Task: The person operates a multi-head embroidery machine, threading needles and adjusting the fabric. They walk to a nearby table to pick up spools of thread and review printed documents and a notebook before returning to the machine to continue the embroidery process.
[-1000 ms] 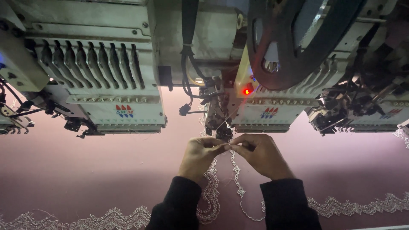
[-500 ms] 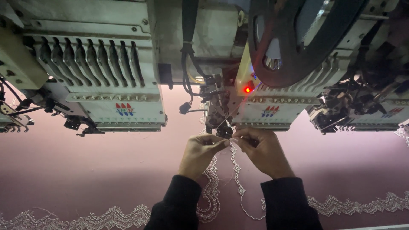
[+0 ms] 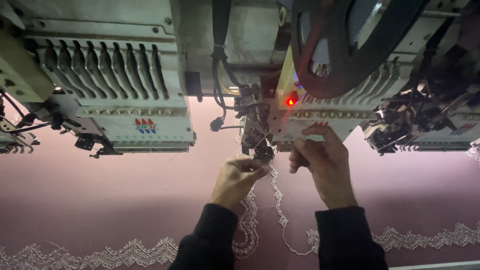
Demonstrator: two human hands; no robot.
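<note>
Pinching thread, two hands: left hand point(image 3: 239, 176), right hand point(image 3: 322, 162), one needle assembly point(image 3: 259, 142), one red light point(image 3: 290, 101)

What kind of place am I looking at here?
Most likely an embroidery workshop: a row of multi-needle embroidery heads hangs over stretched pink fabric bearing white lace trim, and both hands work at one head's needles.

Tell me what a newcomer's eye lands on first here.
A small red light glows on the embroidery machine head at centre, the brightest spot in view. Just below it the left hand and right hand work at the needle area. Under them, white lace trim runs across the dusky pink fabric.
</note>
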